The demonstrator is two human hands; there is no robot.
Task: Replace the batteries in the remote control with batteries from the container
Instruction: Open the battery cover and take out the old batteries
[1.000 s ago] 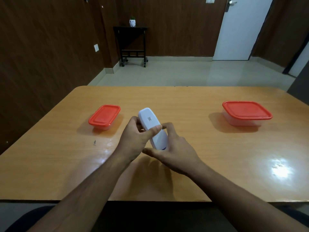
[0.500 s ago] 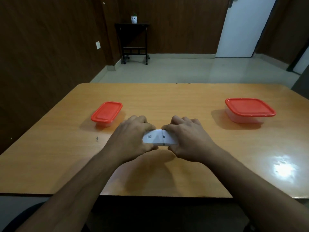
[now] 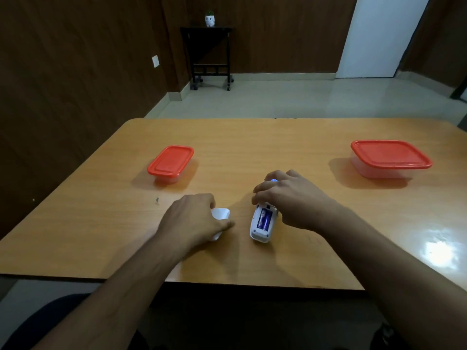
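Note:
The white remote control (image 3: 261,227) lies back side up on the wooden table (image 3: 252,147), its battery bay uncovered with dark blue batteries (image 3: 264,219) showing inside. My right hand (image 3: 288,198) grips the remote's far half, fingers curled over it. My left hand (image 3: 195,219) holds the white battery cover (image 3: 221,214) just left of the remote, low over the table. A small container with a red lid (image 3: 170,162) stands to the far left, a larger red-lidded container (image 3: 389,157) to the far right. Both lids are on.
The table's near edge (image 3: 227,284) runs just in front of my forearms. Beyond the table lie a tiled floor, a dark side table (image 3: 211,54) with a small white pot, and a white door (image 3: 379,36).
The cover has come off the remote: my left hand has drawn it away to the left, and my right hand has turned the remote lengthwise, baring the batteries.

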